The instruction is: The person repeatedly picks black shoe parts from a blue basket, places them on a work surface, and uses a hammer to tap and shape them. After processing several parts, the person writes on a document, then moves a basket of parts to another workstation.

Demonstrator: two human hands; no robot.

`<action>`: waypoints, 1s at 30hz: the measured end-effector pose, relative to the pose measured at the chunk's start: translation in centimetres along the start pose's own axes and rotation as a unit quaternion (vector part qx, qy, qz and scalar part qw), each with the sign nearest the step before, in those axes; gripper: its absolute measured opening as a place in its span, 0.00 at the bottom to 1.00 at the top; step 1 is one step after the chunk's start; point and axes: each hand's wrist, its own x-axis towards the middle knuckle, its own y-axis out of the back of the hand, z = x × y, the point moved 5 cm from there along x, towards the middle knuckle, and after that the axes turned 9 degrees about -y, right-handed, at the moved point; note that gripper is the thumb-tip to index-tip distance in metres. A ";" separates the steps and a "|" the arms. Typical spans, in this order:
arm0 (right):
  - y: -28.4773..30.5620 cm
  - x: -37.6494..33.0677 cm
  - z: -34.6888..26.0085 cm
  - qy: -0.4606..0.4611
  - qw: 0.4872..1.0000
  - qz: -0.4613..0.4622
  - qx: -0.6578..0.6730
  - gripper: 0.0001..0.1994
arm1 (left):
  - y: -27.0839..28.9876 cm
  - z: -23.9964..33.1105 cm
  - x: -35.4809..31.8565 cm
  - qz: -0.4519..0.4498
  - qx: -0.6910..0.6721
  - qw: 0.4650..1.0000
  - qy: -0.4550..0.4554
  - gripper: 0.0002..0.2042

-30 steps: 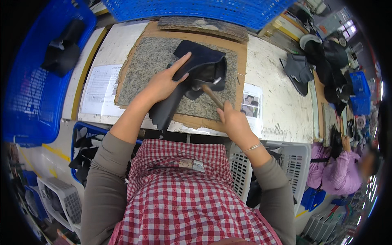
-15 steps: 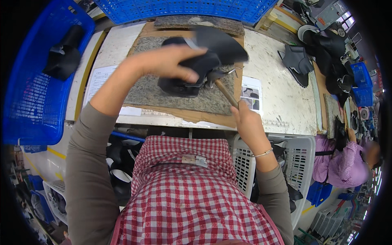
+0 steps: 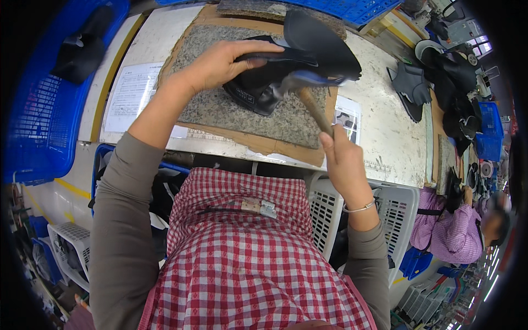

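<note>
A black leather shoe upper (image 3: 319,47) lies on a speckled stone slab (image 3: 206,118), with a wide flap rising toward the far right. My left hand (image 3: 220,63) is closed on its left edge, thumb below and fingers stretched along the top. In my right hand (image 3: 346,157) is a hammer (image 3: 315,110), gripped near the end of its wooden handle. The metal head is smeared by motion against the near right part of the upper; whether it touches cannot be told.
Brown cardboard (image 3: 264,146) lies under the slab on a white table (image 3: 379,110). Printed sheets (image 3: 132,99) flank it. Grey-black uppers (image 3: 410,85) rest at the right. Blue crates (image 3: 41,126) stand left and beyond, a white basket (image 3: 396,220) below. Another person (image 3: 451,231) works at the right.
The view has shifted slightly. My left fingers lie straighter along the upper, which has turned a little. The hammer head has moved up and is more blurred.
</note>
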 end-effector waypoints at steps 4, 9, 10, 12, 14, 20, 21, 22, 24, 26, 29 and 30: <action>-1.4 2.7 -2.7 0.058 0.993 0.002 -0.099 0.15 | 0.0 -1.2 0.8 -0.066 -0.008 0.997 0.025 0.19; -3.0 4.7 -2.0 0.083 0.975 0.017 -0.204 0.14 | 0.2 -1.3 1.3 -0.068 -0.010 0.997 0.039 0.19; -2.6 4.6 -1.8 0.084 0.985 0.042 -0.148 0.14 | 0.2 -1.3 1.5 -0.066 -0.006 0.997 0.038 0.18; -2.4 3.9 -1.4 0.079 0.993 0.051 -0.070 0.14 | -0.2 -2.1 1.5 -0.078 -0.026 0.992 0.091 0.19; -2.9 3.6 -1.2 0.070 0.995 0.022 -0.063 0.14 | -0.2 -2.3 1.7 -0.064 -0.055 0.994 0.064 0.19; -2.7 4.4 0.1 0.057 0.993 0.046 -0.091 0.14 | -0.2 -2.5 1.4 -0.056 0.016 0.994 0.095 0.19; -2.3 4.4 0.6 0.050 0.995 0.075 -0.052 0.15 | -0.1 -1.8 1.3 -0.024 0.020 0.997 0.075 0.19; -3.1 4.7 1.1 0.027 0.995 0.025 -0.095 0.15 | -0.1 -1.5 1.1 -0.011 0.047 0.994 0.096 0.20; -4.1 5.0 1.8 -0.007 0.994 -0.010 -0.107 0.15 | -0.4 -0.9 0.3 -0.036 0.154 0.977 0.144 0.21; -4.6 4.5 1.9 -0.028 0.997 -0.022 -0.070 0.15 | 0.6 0.5 -1.7 0.017 0.238 0.965 0.110 0.31; -5.2 2.2 2.0 -0.088 0.992 -0.089 -0.011 0.15 | 4.5 1.3 -8.0 0.055 0.216 0.967 0.120 0.39; -5.4 1.2 1.4 -0.049 0.992 -0.114 0.010 0.15 | 6.9 1.5 -11.2 0.065 0.221 0.964 0.129 0.39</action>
